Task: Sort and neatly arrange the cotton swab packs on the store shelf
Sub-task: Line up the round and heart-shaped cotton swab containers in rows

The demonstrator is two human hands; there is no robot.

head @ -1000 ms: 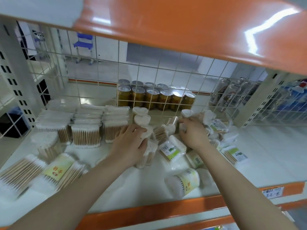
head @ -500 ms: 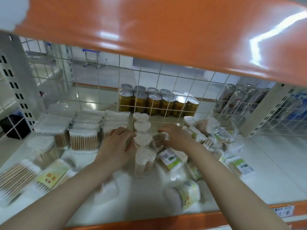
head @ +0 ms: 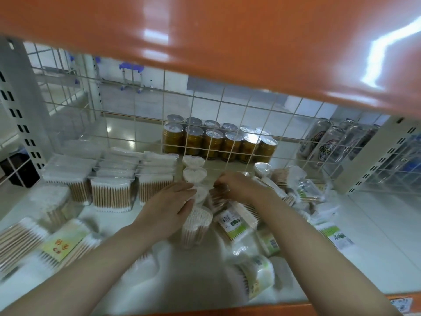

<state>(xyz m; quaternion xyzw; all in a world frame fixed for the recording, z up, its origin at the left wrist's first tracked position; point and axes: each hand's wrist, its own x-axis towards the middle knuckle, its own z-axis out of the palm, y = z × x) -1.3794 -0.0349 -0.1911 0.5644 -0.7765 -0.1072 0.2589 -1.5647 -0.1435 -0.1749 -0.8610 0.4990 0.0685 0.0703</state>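
Note:
A row of heart-shaped swab boxes (head: 195, 174) runs from the back mesh toward me, and the nearest heart box (head: 197, 224) stands upright. My left hand (head: 169, 208) lies with straight fingers against the left side of this row. My right hand (head: 239, 187) curls its fingers on a clear pack of wooden-stick swabs (head: 218, 198) just right of the row. Rectangular swab packs (head: 111, 193) stand in tidy rows on the left. A loose pile of green-labelled packs (head: 234, 224) lies to the right.
Flat yellow-labelled packs (head: 61, 245) and a round tub (head: 50, 201) sit front left; another round pack (head: 257, 277) lies near the orange front lip (head: 341, 299). Gold cans (head: 218, 142) stand behind the wire mesh. The orange upper shelf (head: 205, 42) hangs low overhead.
My right hand has come left from the loose pile to the heart-box row. My left hand has straightened its fingers along the row's left side. The view has dropped closer to the shelf.

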